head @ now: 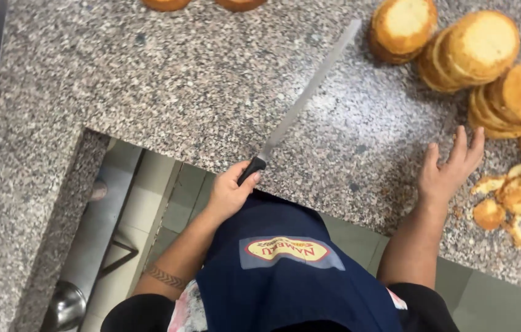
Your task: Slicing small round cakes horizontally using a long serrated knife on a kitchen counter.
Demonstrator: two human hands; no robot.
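Our left hand [228, 195] grips the long knife [306, 95]; our right hand [448, 169] rests open on the worktop [180, 80]. Beyond it lie sliced cake rounds [481, 46], trimmings [512, 200] beside it.

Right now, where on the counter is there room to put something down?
Bare patches: the speckled grey granite counter left of the long serrated knife, and the strip between that blade and the open right hand. Crowded: the right edge, with stacked round golden cake layers and crust scraps.
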